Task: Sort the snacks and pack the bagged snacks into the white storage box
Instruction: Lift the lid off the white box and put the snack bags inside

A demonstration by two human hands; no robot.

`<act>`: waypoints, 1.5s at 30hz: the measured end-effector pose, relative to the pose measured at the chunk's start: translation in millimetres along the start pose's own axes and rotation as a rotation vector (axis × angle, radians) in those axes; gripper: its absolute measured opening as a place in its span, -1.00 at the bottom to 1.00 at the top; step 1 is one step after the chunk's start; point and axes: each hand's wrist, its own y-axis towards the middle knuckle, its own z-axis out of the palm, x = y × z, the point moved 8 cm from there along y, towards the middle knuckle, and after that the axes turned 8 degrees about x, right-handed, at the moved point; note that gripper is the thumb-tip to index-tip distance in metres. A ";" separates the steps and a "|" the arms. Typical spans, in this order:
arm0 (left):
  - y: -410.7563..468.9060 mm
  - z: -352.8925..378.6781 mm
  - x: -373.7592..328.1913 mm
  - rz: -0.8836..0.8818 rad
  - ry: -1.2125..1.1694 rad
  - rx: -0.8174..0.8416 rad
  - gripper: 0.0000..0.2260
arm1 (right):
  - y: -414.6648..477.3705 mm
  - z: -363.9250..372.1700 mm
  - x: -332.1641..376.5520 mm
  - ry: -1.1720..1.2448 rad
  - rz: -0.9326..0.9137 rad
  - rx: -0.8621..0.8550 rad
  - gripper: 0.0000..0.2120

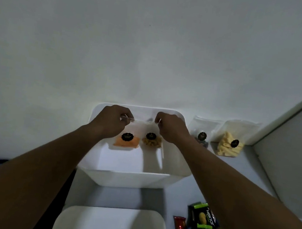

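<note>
The white storage box (pixel 132 179) stands against the wall in the middle of the view. Inside it a clear bag of orange snacks (pixel 126 142) stands at the left. Beside it is a clear bag of brown snacks (pixel 152 141). My left hand (pixel 111 122) and my right hand (pixel 171 128) are both inside the box and pinch the top edge of the brown snack bag at its two corners. To the right of the box, two more clear bags lean on the wall: one with dark snacks (pixel 201 137) and one with pale yellow sticks (pixel 230 144).
A white lid or second box (pixel 110 224) lies at the near edge. Several small wrapped snacks (pixel 198 225) in green, red and blue lie at the near right on the grey shelf. A grey side panel (pixel 289 157) closes the right.
</note>
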 end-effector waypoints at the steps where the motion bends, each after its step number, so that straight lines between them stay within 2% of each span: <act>1: 1.0 4.4 2.7 0.000 -0.004 0.006 -0.84 | 1.0 4.6 0.0 -0.054 -0.006 0.014 -0.74; 6: 1.0 18.4 15.7 -0.016 -0.034 0.035 -0.83 | 5.2 6.0 5.9 -0.290 -0.063 -0.017 -0.70; 17: 11.4 32.8 7.9 -0.011 -0.059 0.062 -0.87 | 13.1 -10.3 2.3 -0.392 -0.060 -0.014 -0.70; 21: 18.5 45.1 -2.6 -0.001 -0.091 0.085 -0.87 | 1.6 -39.4 -1.0 -0.330 -0.098 -0.192 -0.76; 23: 23.2 54.5 -8.7 -0.008 -0.114 0.101 -0.86 | -8.3 -51.1 -11.9 -0.241 -0.080 -0.269 -0.71; 28: 33.4 80.2 -21.7 -0.023 -0.131 0.082 -0.80 | -28.8 -33.0 -47.4 0.098 0.051 -0.125 -0.56; 33: 37.5 95.7 -29.9 -0.025 -0.067 0.031 -0.76 | -43.6 -13.6 -64.1 0.222 0.166 0.035 -0.37; 39: 38.2 90.1 -40.1 -0.034 0.136 -0.133 -0.84 | -52.8 -12.0 -63.0 0.227 0.143 0.015 -0.42; 45: 31.5 81.4 -50.3 -0.054 0.275 -0.212 -0.75 | -54.1 -9.6 -69.2 0.252 0.127 0.015 -0.50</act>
